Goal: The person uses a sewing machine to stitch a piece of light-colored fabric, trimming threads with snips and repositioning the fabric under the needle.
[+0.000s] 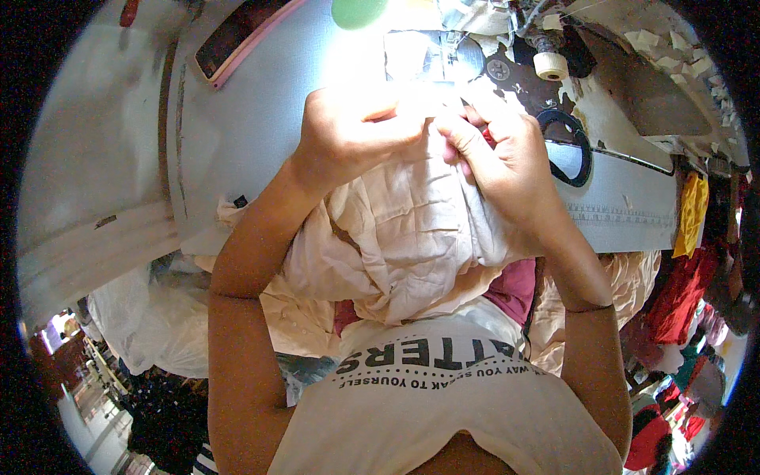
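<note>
A crumpled cream cloth (404, 214) hangs from my hands over the table's front edge and down onto my lap. My left hand (348, 131) pinches its upper edge; glare from a bright lamp washes out those fingertips. Close beside it, my right hand (503, 146) has thumb and fingers closed on the same cloth. A small red bit (488, 138) shows among the right fingers, too little to name. Just beyond both hands is the sewing machine (625, 87), with its pale round knob (551, 66) and metal plate.
A phone in a pink case (237, 39) lies at the far left of the pale table (245, 142). A black ring-shaped handle (584, 162) rests right of my right hand. Clear plastic (150, 317) hangs at left; yellow cloth (692, 214) and red cloth (681, 301) hang at right.
</note>
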Available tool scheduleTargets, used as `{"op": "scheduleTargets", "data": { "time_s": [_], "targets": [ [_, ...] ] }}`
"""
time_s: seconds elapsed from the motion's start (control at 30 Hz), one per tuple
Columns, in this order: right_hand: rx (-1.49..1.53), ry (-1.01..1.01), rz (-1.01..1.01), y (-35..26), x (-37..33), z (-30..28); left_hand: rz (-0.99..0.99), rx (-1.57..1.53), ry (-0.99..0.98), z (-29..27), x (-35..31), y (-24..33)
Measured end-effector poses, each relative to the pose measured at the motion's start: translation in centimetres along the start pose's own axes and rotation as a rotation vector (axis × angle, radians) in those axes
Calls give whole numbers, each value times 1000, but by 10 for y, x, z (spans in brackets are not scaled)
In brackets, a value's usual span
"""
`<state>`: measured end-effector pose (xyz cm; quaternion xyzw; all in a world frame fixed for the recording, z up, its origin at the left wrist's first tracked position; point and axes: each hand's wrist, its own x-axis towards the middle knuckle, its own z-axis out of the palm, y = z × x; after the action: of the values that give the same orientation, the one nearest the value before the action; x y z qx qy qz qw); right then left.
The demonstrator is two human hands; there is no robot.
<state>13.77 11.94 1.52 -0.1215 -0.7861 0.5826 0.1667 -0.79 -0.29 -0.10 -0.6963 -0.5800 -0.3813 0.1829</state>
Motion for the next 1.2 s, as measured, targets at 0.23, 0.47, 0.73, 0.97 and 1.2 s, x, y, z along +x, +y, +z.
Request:
{"op": "scheduleTargets", "data": {
  "time_s": [0.23, 0.47, 0.73, 0.97, 1.2],
  "targets": [
    [-7, -147, 67, -5, -1, -4, 51, 1, 6, 2, -4, -3],
    [20, -176, 138, -8, 0, -4, 86, 20, -6, 2, -2, -2],
    [6, -178, 89, -6, 1, -5, 69, 16, -20, 1, 0, 1],
    [36, -187, 129, -4, -1, -4, 71, -11, -77, -4, 0, 3],
    [33, -197, 154, -7, 0, -5, 109, 27, 1, 1, -1, 1]
  ]
}}
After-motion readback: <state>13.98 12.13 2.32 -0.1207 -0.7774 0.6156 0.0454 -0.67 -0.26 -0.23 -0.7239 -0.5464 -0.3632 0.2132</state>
